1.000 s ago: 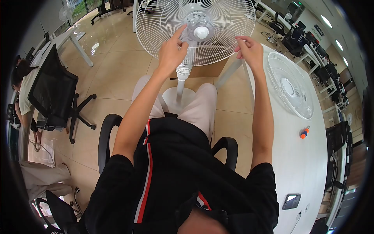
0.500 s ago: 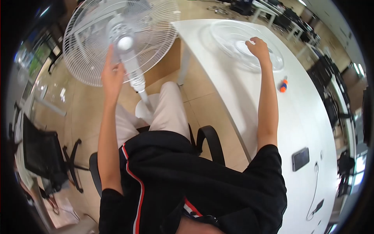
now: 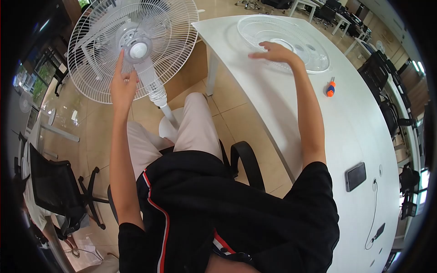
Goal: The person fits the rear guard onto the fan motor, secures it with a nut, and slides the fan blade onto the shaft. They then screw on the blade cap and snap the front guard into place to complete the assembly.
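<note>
A white stand fan (image 3: 157, 93) is in front of my knees, its round wire grille (image 3: 177, 68) facing me. At its middle is a round white hub (image 3: 138, 49). My left hand (image 3: 124, 86) is at the grille's lower part, index finger stretched up to the hub's edge, thumb apart, nothing held. To the right, my right hand (image 3: 276, 53) is over the white table (image 3: 337, 132), fingers spread and empty. It overlaps the near-left edge of a second round white fan grille (image 3: 309, 52) lying flat there.
An orange and blue screwdriver (image 3: 331, 88) lies near the flat grille. Farther down the table are a phone (image 3: 355, 176) and a white cable (image 3: 374, 214). A cardboard box (image 3: 189, 75) stands behind the fan; a black office chair (image 3: 59, 186) is at left.
My right hand has moved left from the flat grille's middle toward its near edge, its fingers spreading. The left hand stays at the fan's hub. The view has shifted slightly.
</note>
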The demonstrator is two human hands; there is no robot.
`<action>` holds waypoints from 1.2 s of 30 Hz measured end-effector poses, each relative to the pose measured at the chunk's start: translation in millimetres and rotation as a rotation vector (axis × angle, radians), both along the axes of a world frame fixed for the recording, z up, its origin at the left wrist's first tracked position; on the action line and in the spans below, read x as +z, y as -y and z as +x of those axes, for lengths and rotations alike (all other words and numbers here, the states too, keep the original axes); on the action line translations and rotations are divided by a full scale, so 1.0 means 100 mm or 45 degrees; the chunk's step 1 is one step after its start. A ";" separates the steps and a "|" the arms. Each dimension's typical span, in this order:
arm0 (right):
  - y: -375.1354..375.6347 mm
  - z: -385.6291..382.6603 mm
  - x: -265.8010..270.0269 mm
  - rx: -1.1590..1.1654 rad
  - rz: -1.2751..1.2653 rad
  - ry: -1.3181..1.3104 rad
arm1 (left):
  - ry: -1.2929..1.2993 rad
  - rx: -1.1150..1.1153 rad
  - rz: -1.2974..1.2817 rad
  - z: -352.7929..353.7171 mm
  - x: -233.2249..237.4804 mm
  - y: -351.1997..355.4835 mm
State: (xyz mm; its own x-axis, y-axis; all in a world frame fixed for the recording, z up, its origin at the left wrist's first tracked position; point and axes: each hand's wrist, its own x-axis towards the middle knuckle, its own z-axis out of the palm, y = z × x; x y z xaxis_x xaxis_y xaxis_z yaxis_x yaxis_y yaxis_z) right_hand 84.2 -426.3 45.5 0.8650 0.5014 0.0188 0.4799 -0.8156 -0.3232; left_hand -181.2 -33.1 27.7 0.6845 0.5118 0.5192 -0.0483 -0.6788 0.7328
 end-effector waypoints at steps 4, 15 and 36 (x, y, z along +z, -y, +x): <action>-0.21 0.12 -0.34 -0.021 -0.198 0.325 | -0.006 0.063 0.189 -0.08 -0.12 -0.17; -0.31 0.05 -0.15 -0.261 0.094 0.704 | -0.261 0.292 0.256 -0.10 -0.37 -0.18; 1.14 -0.08 0.95 -0.489 1.473 0.879 | -0.157 -0.098 -0.061 0.07 -0.67 -0.13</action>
State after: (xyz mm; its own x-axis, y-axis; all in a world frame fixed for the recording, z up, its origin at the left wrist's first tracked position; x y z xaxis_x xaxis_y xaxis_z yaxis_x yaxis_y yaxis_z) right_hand 76.6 -540.2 140.5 0.5897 -0.3535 0.7261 0.6263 -0.3675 -0.6876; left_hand -174.0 -20.3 -39.7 0.7797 0.4776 0.4051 -0.0065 -0.6407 0.7678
